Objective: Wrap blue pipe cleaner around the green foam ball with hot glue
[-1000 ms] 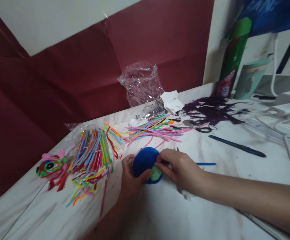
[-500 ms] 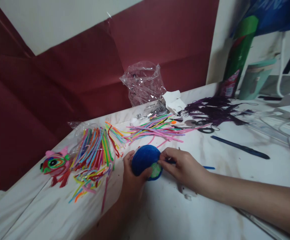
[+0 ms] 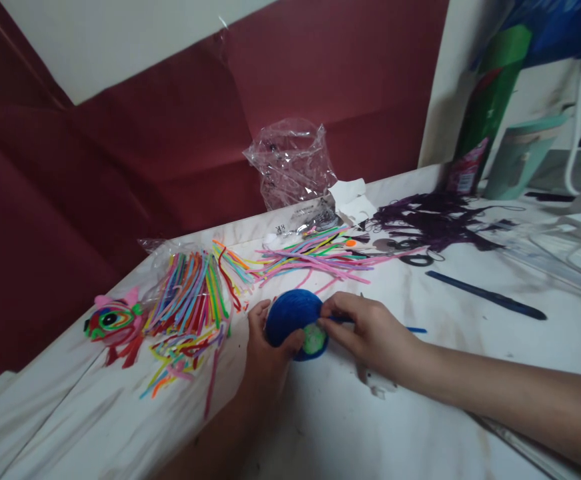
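Note:
A round blue piece (image 3: 293, 313), its surface covered in fuzzy blue strands with a pale green patch at the lower right, is held above the table. My left hand (image 3: 265, 357) wraps round its left side, the thumb lying across the front by the green patch. At its right edge, my right hand (image 3: 365, 330) pinches a blue pipe cleaner (image 3: 417, 330), whose free end sticks out to the right behind the fingers. Where the strip meets the round piece is covered by my fingertips.
To the left lie bundles of coloured pipe cleaners (image 3: 187, 293) and a colourful fish-like figure (image 3: 115, 323). Behind are more pipe cleaners (image 3: 315, 257), a clear plastic bag (image 3: 295, 167), purple tassels (image 3: 425, 217) and scissors (image 3: 415, 259). A dark blue strip (image 3: 485, 295) and a green cup (image 3: 523, 160) are at right.
The view has shifted slightly. Both hands keep their hold on the round piece and the pipe cleaner, with barely any movement of the right fingers.

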`<action>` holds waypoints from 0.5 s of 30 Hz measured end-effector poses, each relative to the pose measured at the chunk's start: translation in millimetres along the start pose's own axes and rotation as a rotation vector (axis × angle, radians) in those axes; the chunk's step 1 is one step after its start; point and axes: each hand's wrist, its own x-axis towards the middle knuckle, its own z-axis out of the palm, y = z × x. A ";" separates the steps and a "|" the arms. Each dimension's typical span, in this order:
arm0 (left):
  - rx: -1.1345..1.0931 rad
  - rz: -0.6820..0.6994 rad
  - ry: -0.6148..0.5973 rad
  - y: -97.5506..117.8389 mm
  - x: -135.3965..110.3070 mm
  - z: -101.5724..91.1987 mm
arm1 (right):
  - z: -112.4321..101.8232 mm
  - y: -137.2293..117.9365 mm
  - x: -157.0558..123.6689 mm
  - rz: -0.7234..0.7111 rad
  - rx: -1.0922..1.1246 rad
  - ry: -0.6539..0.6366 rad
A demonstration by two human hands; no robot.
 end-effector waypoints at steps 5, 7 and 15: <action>0.013 0.010 0.035 1.9 -0.5 0.4 | -0.2 -1.8 -2.6 0.037 0.028 -0.038; 0.000 0.021 0.025 0.9 -0.3 0.4 | 0.1 -2.7 -3.0 0.044 0.026 -0.039; -0.029 0.020 0.004 0.7 -2.2 3.4 | 1.3 -0.6 -1.7 0.023 -0.020 -0.036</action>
